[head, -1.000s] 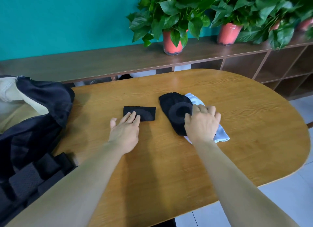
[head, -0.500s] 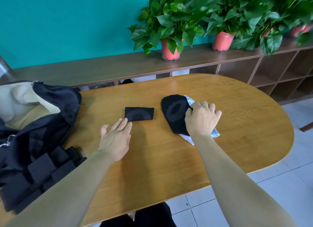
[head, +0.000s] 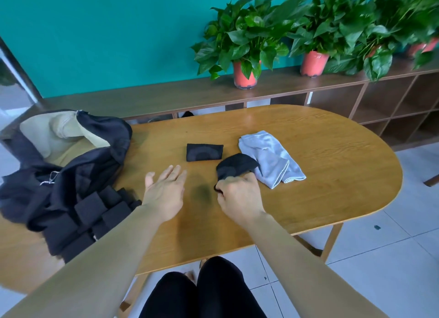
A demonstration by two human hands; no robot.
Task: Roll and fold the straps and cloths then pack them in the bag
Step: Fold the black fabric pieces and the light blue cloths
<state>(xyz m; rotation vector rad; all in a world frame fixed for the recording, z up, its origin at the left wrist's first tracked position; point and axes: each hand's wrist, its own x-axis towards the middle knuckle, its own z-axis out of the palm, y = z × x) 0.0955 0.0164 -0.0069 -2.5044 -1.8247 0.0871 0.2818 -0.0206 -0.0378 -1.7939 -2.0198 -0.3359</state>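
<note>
**Soft black cloth in my right hand, light and limp**

At the far left the bag (head: 102,137) lies slumped on the worktop (head: 332,165) with its pale lining showing and its mouth gaping, so I judge it will take things easily, though the sides may flop shut.

My left hand (head: 166,192) is flat and empty. Its fingers (head: 177,176) are straight and spread, and it sits near the middle of the worktop. I cannot tell whether the palm touches the wood.

Just beyond it lies the folded black cloth (head: 204,152), a neat flat rectangle, apart from both hands. It looks thin and should lift by pinching one short edge, but the fold may fall open unless I support it from beneath.

My right hand (head: 240,196) has its fingers (head: 229,183) curled round the near edge of the loose black cloth (head: 236,167). That cloth sags with no stiffness. Its far edge touches the grey cloth (head: 273,156), so it could drag that one along.

The grey cloth lies rumpled and partly doubled over. It seems light and slightly sleek. I would take it by two corners to spread it flat.
</note>
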